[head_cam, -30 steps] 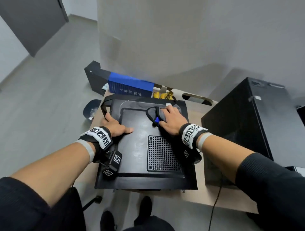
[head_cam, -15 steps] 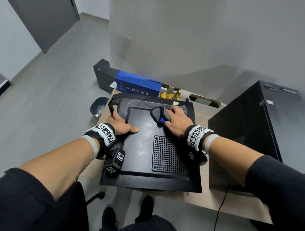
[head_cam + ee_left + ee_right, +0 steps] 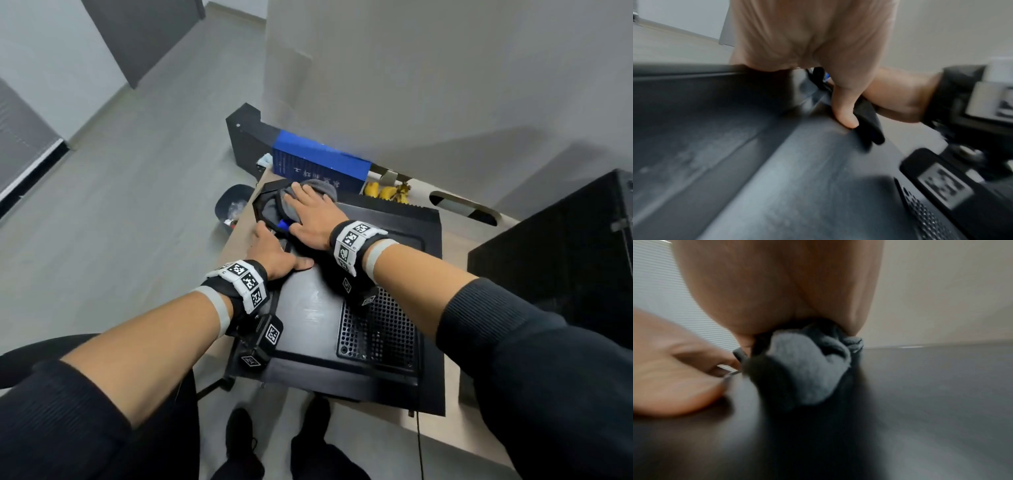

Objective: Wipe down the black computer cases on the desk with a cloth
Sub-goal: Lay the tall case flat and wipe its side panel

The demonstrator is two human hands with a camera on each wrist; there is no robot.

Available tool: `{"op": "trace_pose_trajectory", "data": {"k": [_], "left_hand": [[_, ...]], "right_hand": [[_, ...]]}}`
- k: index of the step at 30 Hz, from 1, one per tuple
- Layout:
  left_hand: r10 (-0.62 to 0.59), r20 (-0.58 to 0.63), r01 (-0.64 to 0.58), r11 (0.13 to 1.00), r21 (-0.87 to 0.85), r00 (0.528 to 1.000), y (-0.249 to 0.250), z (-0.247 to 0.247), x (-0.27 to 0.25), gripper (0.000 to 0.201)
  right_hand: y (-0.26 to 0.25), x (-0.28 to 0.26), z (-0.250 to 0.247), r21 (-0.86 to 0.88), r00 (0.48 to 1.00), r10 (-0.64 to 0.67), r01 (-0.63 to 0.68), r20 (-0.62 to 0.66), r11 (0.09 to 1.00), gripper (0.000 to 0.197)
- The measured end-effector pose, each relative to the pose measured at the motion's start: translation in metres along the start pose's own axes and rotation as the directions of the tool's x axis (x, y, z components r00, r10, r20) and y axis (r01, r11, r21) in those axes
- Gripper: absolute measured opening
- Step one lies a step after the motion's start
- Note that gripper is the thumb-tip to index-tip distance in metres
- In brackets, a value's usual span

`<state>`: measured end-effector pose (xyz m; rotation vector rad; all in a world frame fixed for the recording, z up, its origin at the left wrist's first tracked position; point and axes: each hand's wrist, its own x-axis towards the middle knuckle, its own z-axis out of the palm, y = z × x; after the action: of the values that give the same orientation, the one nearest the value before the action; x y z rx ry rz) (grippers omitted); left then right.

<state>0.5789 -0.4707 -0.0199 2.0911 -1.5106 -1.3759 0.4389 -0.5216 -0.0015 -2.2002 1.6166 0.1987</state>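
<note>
Right hand: the right hand [image 3: 310, 219] lies palm down with fingers straight and slightly spread, pressing a grey cloth [image 3: 320, 187] flat onto the far-left corner of a black computer case [image 3: 308, 311] lying on its side.
Cloth: bunched under the palm and fingers, it spills past the fingertips at 12 o'clock and past the hand's thumb side at 9 o'clock; the right wrist view shows its grey folds [image 3: 807, 369] squeezed between palm and panel, blurred.
Left hand: the left hand [image 3: 270, 248] sits at 7 o'clock of the right hand, fingers curled over the case's left edge, thumb [image 3: 844, 110] lying on the top panel; the two hands are just beside each other.
Case panel: dusty streaks show on the panel near the left wrist [image 3: 777, 162]; a perforated vent grille [image 3: 376, 329] lies at 5 o'clock of the right hand.
Second case: a taller black computer case [image 3: 561, 260] stands upright at 3 o'clock, apart from the first, on the same light wooden desk [image 3: 455, 428].
Behind: a blue box [image 3: 318, 164] stands at 12 o'clock just beyond the cloth, with yellow bananas [image 3: 387, 192] beside it at 1 o'clock.
Floor: a dark bin [image 3: 233, 205] sits at 9 o'clock, off the desk's edge.
</note>
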Motion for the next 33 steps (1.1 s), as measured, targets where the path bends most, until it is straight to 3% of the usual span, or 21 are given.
{"op": "trace_pose_trajectory", "data": {"k": [3,6,11,15,17,19,22,27,33], "left_hand": [[-0.023,-0.012,0.023,1.000,-0.004,1.000,0.001,-0.004,-0.009,0.144],[-0.019,0.020,0.016,0.992,0.127,1.000,-0.002,-0.007,-0.022,0.149],[-0.006,0.063,-0.005,0.985,0.173,0.998,-0.008,-0.009,-0.028,0.151],[-0.035,0.083,0.020,0.983,0.184,0.996,-0.017,-0.009,-0.016,0.166],[-0.059,0.108,0.038,0.981,0.189,0.992,-0.015,-0.010,-0.021,0.165],[-0.066,0.109,0.044,0.980,0.192,0.992,-0.011,-0.012,-0.025,0.158],[-0.099,0.126,0.075,0.980,0.183,0.987,-0.007,-0.013,-0.023,0.142],[-0.129,0.137,0.092,0.963,0.253,0.982,-0.002,-0.011,-0.016,0.136],[-0.138,0.128,0.104,0.964,0.243,0.982,-0.010,-0.010,-0.015,0.141]], "right_hand": [[-0.002,-0.039,0.013,0.027,0.987,-0.160,0.161,-0.031,0.987,0.067],[0.012,-0.058,0.018,0.060,0.945,-0.317,0.322,-0.082,0.945,0.062],[0.005,-0.042,0.010,0.056,0.968,-0.164,0.178,-0.191,0.982,0.059],[-0.007,-0.069,0.039,0.027,0.885,-0.415,0.429,-0.210,0.903,0.046],[0.006,-0.068,0.034,0.027,0.874,-0.450,0.463,-0.185,0.886,0.048],[0.018,-0.052,0.018,0.002,0.916,-0.367,0.372,-0.161,0.928,0.059],[0.015,-0.033,0.010,0.001,0.987,-0.143,0.144,-0.076,0.990,0.070],[0.001,-0.019,0.019,-0.075,0.988,-0.154,0.153,-0.002,0.985,0.072],[-0.017,0.023,0.000,0.030,0.996,0.091,-0.090,-0.016,0.995,0.076]]}}
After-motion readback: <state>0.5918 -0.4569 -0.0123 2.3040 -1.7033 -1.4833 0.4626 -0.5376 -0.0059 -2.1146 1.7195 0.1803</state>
